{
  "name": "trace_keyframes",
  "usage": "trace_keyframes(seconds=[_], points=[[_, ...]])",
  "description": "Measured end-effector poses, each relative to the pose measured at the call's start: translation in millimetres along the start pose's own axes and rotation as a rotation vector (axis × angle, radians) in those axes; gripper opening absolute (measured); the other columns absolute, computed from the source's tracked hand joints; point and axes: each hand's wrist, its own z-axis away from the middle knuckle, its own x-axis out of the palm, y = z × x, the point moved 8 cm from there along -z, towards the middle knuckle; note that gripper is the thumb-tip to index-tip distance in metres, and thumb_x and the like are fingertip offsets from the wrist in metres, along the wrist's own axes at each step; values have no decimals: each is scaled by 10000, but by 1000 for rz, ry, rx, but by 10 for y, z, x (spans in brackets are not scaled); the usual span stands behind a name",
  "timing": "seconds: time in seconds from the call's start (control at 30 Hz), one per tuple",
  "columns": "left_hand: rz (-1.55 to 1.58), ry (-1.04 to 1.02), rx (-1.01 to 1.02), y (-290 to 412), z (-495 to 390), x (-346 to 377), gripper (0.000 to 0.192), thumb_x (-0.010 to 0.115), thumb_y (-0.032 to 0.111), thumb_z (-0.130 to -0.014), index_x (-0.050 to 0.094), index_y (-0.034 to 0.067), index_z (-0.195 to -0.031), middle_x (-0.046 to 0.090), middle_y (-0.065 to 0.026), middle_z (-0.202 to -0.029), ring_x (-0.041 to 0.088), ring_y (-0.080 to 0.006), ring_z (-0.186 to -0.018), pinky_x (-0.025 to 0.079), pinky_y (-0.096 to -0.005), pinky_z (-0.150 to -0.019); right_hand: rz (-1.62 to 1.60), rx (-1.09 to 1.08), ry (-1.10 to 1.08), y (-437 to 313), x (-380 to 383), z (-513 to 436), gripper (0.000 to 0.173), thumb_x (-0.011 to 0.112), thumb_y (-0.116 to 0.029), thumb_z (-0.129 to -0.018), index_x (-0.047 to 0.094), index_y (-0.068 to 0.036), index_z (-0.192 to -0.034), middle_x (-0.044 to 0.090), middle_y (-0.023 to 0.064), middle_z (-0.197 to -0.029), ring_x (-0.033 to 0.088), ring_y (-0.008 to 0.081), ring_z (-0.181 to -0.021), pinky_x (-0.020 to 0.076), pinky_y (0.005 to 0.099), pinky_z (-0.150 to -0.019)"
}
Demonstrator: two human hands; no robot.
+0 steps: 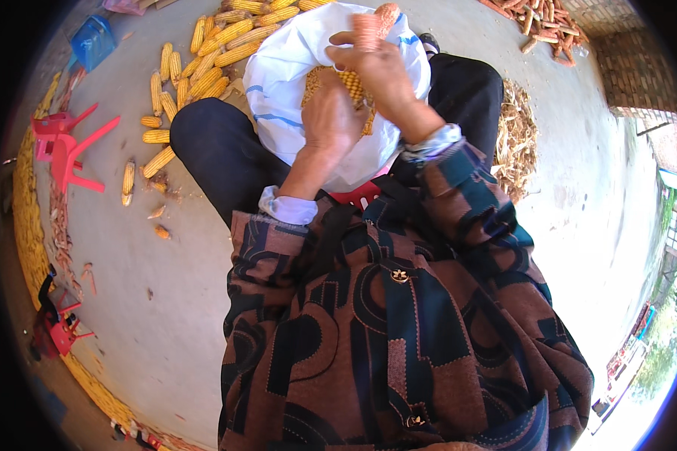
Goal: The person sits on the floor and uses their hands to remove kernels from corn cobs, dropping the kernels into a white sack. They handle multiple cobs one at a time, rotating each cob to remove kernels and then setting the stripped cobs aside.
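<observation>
A white woven sack (271,73) with blue stripes stands between my knees, its mouth rolled wide. Loose yellow corn kernels (311,84) lie inside it. Over that opening, my left hand (332,115) is curled around an ear of corn (351,84), mostly covered by the fingers. My right hand (381,73) is just beside it, gripping a reddish bare corn cob (366,31) that sticks up past the fingers. Motion blurs this cob, and a second cob end (387,16) shows against it; whether they are one piece I cannot tell.
Unshelled corn ears (220,45) are heaped left of the sack, a few scattered nearer. Stripped cobs (547,25) form a pile at the far right, and dry husks (516,141) lie beside my right leg. A red plastic chair (70,146) and a blue dustpan (93,42) are on the left.
</observation>
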Motion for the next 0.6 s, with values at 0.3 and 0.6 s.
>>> trace_keyframes(seconds=[0.3,0.6], points=[[89,41,34,-32,-45,54,519,744,223,-718,480,-82,-1045,632,-221,-778,641,-383,-701,504,-459,-626,163,-132,234,182,-82,-25,136,673,-104,-743,691,13,-809,678,152,-718,657,233,-664,519,345,-677],[1274,-508,-303,-273,43,220,358,732,78,-722,530,15,-1010,537,4,-776,512,-67,-579,400,-210,-456,-374,22,-198,70,3,0,360,623,-256,-906,618,-21,-1179,648,117,-1084,600,211,-1041,445,333,-970]])
